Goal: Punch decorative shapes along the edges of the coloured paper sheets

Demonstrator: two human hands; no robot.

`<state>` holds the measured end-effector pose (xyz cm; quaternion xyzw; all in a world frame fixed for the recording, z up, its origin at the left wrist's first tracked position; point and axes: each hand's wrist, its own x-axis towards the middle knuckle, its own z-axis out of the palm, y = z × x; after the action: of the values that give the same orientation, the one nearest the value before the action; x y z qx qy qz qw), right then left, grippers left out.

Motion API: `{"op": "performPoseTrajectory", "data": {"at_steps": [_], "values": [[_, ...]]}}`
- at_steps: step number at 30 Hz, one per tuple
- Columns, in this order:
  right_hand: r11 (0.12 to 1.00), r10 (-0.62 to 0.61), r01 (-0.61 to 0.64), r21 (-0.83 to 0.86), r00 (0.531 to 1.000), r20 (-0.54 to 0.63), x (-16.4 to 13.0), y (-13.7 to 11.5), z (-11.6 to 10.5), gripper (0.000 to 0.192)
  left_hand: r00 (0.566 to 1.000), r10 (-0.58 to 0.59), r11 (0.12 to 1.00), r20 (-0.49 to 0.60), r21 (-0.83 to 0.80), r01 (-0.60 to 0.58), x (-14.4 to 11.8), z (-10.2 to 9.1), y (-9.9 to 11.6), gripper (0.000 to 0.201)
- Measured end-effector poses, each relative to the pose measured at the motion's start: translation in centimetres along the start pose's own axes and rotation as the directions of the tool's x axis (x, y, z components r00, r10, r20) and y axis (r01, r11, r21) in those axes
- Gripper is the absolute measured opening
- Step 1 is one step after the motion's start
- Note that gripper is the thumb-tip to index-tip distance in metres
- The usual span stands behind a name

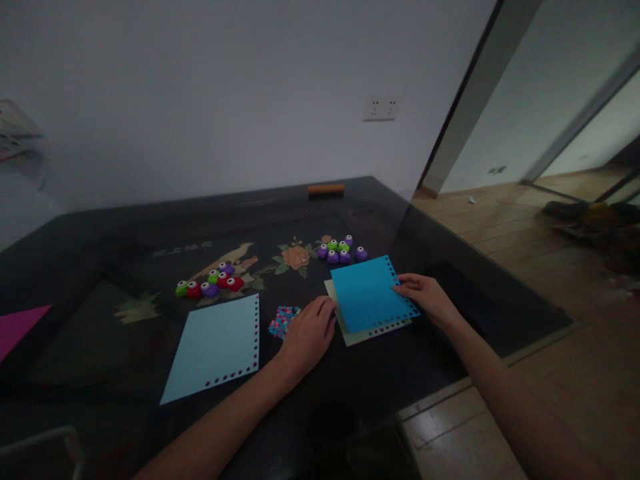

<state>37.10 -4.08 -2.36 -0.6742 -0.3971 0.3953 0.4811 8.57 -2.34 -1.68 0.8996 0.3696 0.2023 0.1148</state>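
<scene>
At its right edge, a bright blue sheet of paper (364,293) with punched holes along two sides is pinched between the thumb and fingers of my right hand (425,297). The blue sheet overlaps a pale green punched sheet (350,339), which shows along its left and lower sides. My left hand (311,328) is by the left edge of these sheets, its fingers bent and close together. What lies under its fingertips is hidden. Just beside it, partly covered, is a small pile of pink, blue and white paper dots (283,320). A light blue punched sheet (217,347) lies farther left.
Several purple and green eye-topped hole punches (340,250) stand behind the sheets. Red, green and purple ones (210,283) form another group at left. A magenta sheet (20,325) lies at far left. An orange-brown roll (326,191) rests at the dark table's (240,213) back edge.
</scene>
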Motion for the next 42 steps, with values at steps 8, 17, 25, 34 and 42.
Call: {"op": "performPoseTrajectory", "data": {"at_steps": [8, 17, 25, 34, 42], "values": [[0.993, 0.002, 0.007, -0.116, 0.997, 0.073, -0.2, -0.54, 0.37, 0.05, 0.998, 0.02, 0.998, 0.06, 0.052, -0.023, -0.19, 0.51, -0.1, 0.034], [0.982, -0.028, 0.041, -0.187, 0.997, 0.069, -0.34, -0.61, 0.61, 0.049, 0.996, 0.051, 0.994, 0.076, 0.096, -0.058, -0.3, 0.61, -0.18, 0.035], [0.98, -0.042, 0.056, -0.19, 0.996, 0.077, -0.14, -0.33, 0.67, 0.047, 0.995, 0.073, 0.991, 0.069, 0.106, -0.08, -0.27, 0.71, -0.18, 0.034], [0.983, -0.02, 0.038, -0.181, 0.995, 0.097, -0.05, -0.49, 0.76, 0.043, 0.992, 0.118, 0.987, 0.047, 0.106, -0.122, -0.29, 1.02, -0.39, 0.032], [0.98, -0.016, 0.034, -0.196, 0.995, 0.095, 0.05, -0.53, 0.8, 0.046, 0.993, 0.107, 0.988, 0.053, 0.106, -0.112, -0.44, 0.98, -0.32, 0.032]]}}
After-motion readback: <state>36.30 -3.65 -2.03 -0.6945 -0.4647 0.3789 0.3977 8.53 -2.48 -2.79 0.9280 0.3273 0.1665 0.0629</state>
